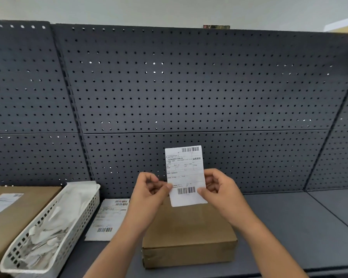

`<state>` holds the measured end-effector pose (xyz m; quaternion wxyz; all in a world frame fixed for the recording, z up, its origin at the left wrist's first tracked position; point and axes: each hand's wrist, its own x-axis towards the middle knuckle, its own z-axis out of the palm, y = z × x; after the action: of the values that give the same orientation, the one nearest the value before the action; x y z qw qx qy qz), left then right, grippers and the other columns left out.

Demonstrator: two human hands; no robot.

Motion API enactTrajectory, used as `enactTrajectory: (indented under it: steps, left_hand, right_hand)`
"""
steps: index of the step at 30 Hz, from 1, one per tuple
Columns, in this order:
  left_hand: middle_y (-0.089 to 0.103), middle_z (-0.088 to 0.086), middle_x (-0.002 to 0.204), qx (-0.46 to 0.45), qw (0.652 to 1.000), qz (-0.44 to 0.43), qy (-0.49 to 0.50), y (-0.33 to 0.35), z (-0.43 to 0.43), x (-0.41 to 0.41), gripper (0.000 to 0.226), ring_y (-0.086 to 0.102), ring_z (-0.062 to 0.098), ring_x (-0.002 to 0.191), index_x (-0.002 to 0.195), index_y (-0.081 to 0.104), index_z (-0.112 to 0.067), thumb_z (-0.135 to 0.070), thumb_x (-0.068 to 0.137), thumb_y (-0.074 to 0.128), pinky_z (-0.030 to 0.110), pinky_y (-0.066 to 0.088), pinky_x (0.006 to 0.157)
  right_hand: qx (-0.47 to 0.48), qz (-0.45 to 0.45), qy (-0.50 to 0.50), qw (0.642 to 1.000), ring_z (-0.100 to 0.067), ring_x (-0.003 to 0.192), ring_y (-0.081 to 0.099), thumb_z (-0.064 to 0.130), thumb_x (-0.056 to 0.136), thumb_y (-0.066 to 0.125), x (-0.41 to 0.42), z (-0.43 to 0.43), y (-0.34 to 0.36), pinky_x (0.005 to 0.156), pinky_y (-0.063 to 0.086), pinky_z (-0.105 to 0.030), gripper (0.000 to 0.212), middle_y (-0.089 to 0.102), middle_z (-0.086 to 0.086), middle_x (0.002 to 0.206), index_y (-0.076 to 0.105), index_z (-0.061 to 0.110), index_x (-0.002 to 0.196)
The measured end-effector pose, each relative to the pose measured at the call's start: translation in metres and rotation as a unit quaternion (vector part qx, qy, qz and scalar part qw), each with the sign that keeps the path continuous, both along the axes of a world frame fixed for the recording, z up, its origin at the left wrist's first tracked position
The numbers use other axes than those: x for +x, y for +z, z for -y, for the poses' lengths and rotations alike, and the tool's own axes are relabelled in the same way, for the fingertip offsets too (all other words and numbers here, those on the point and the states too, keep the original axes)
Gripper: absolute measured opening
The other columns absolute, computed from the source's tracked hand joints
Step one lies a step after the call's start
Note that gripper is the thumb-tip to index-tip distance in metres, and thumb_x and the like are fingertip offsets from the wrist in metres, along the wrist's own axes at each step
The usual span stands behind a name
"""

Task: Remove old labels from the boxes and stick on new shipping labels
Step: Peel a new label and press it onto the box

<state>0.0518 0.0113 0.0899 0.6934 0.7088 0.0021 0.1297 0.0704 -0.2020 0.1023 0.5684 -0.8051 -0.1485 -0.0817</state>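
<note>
Dark pegboard (189,87) backs a grey desk (289,217), whose surface runs wide to the right of a plain brown cardboard box (189,233). Above that box a white shipping label (186,173) stands upright, with barcodes at top and bottom. The left hand (149,195) pinches its lower left edge and the right hand (219,189) its lower right edge. To the left lie a label sheet (109,219) and a white basket (82,217) of crumpled paper.
</note>
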Motion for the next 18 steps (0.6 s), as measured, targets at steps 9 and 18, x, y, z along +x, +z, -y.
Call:
enactTrajectory:
  steps: [9, 18]
  left_hand:
    - [0.072, 0.0, 0.092, 0.106, 0.994, 0.021, -0.021, -0.016, -0.005, 0.011, 0.024, 0.066, 0.025, 0.09, 0.08, 0.059, -0.029, -0.017, 0.098, 0.068, 0.037, 0.051, 0.075]
    - [0.07, -0.021, 0.095, 0.126, 0.991, 0.021, -0.036, -0.019, -0.008, 0.014, 0.02, 0.062, 0.0, 0.077, 0.1, 0.081, -0.028, -0.012, 0.097, 0.069, 0.016, 0.048, 0.072]
  right_hand:
    - [0.015, 0.025, 0.001, 1.0, -0.016, 0.083, 0.068, 0.01, 0.094, 0.071, 0.003, 0.007, -0.02, 0.072, 0.058, -0.03, 0.026, 0.072, 0.002, 0.095, 0.052, 0.024, 0.105]
    - [-0.047, 0.069, 0.039, 0.996, -0.009, 0.109, 0.06, 0.007, 0.092, 0.073, 0.013, 0.012, -0.033, 0.092, 0.048, -0.018, 0.027, 0.07, 0.014, 0.106, 0.078, 0.032, 0.102]
